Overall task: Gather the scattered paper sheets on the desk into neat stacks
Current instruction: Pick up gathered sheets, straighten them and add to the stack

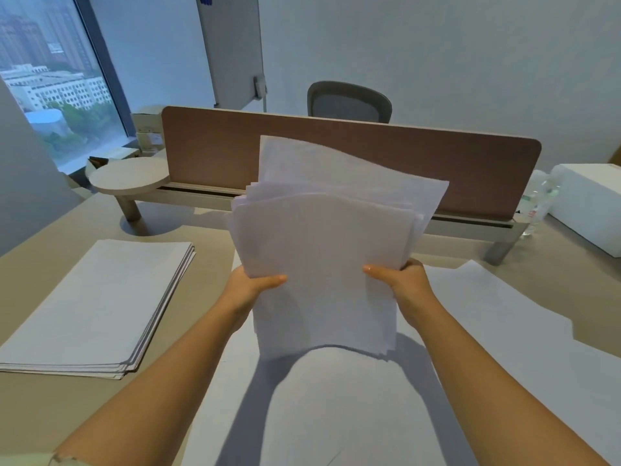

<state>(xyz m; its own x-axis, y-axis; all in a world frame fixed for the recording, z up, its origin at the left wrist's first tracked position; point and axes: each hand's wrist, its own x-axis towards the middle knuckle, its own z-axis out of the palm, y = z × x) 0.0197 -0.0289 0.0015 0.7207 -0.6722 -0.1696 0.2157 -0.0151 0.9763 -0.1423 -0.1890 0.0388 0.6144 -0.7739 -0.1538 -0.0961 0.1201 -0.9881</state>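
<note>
- The left hand [250,285] and the right hand [401,280] each grip a side of an uneven bundle of sheets [322,250], thumbs across its face and the other fingers hidden behind the paper.
- The bundle is held upright above the desk [40,391], its top edges staggered, so it likely needs squaring.
- One neat stack [97,307] already lies to the left.
- Loose sheets [497,317] lie under and right of the hands, so roughly half seems left.
</note>
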